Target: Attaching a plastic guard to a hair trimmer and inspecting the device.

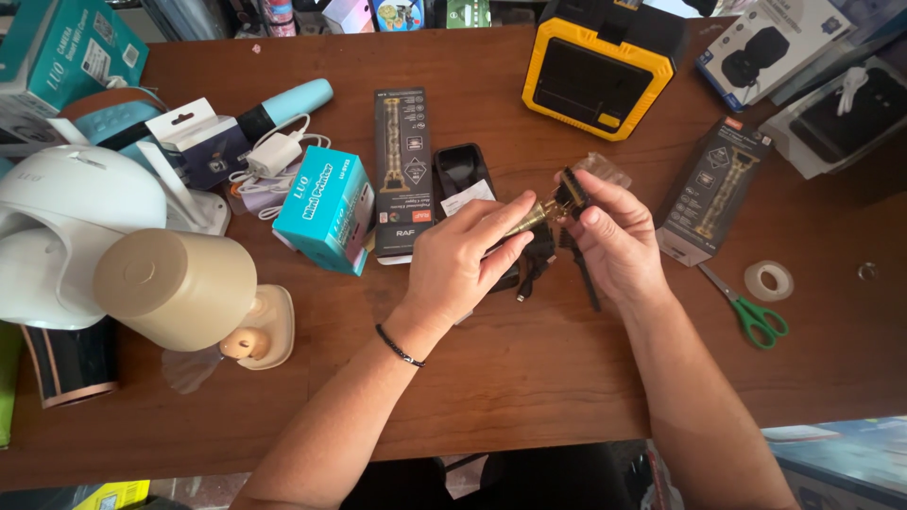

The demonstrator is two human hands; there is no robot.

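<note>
Left hand grips the gold hair trimmer body, fingers wrapped round it; right hand pinches a black comb guard at the blade end — both held just above the wooden desk. The guard could slip or jam if pushed on crooked — scissors, tape roll and a yellow-framed box lie beyond.
</note>
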